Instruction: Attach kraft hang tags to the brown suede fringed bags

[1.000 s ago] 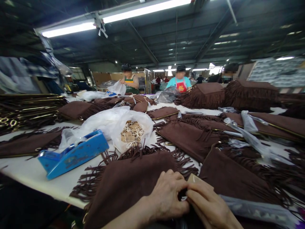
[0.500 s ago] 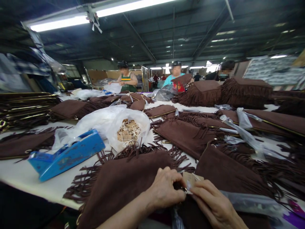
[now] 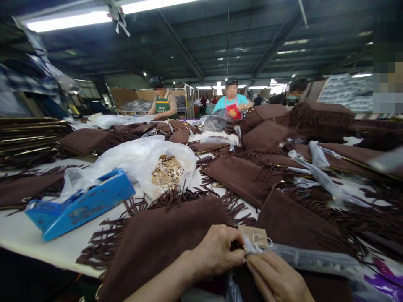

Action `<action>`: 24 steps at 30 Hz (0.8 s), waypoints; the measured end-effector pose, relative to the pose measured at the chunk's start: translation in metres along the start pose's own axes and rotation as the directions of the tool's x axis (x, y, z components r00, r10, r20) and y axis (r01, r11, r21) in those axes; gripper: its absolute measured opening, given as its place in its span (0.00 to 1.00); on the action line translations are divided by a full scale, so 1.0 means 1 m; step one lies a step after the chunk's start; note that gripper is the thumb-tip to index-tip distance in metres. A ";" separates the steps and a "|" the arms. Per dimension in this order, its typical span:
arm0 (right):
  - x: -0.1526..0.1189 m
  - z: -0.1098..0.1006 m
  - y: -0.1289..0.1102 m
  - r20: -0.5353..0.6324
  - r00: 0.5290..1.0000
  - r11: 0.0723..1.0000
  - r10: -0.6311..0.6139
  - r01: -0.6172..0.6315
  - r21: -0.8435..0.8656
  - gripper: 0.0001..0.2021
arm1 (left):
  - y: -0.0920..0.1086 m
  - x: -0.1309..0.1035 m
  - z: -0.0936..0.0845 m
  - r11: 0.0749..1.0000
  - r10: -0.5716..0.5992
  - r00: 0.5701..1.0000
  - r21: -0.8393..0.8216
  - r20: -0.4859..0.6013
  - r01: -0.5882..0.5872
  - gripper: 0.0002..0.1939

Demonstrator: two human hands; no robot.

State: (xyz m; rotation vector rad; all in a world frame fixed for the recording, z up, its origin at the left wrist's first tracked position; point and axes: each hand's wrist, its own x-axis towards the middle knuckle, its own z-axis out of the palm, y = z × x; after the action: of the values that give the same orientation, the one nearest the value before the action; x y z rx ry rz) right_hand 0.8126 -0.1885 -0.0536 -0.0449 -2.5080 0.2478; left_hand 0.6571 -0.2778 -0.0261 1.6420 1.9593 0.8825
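Both hands, left hand (image 3: 217, 251) and right hand (image 3: 277, 279), meet with fingers (image 3: 235, 256) pinched on the string of a brown paper tag (image 3: 252, 235) lying just beyond them on the fringed brown bag (image 3: 163, 239).

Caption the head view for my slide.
Left hand and right hand pinch a tag on a brown fringed bag.

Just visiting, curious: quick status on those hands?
Left hand and right hand both pinching small brown paper tag with white string. Brown fringed suede bag underneath. Blue tape dispenser well aside, nothing obstructing.
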 end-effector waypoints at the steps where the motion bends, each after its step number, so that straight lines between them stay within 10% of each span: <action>1: -0.001 0.002 0.001 0.018 1.000 1.000 0.013 -0.013 -0.019 0.12 | 0.000 0.001 -0.002 1.000 0.000 1.000 -0.018 0.011 0.000 0.10; 24: 0.003 0.014 0.006 -0.023 0.998 0.998 0.056 -0.055 0.027 0.10 | -0.010 -0.013 0.013 0.982 0.153 0.969 -0.080 -0.194 -0.171 0.10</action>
State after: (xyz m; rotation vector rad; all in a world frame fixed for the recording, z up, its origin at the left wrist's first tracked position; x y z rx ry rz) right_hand 0.8022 -0.1846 -0.0641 -0.1060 -2.4818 0.3012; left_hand 0.6618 -0.2885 -0.0433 1.7365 1.8880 1.2150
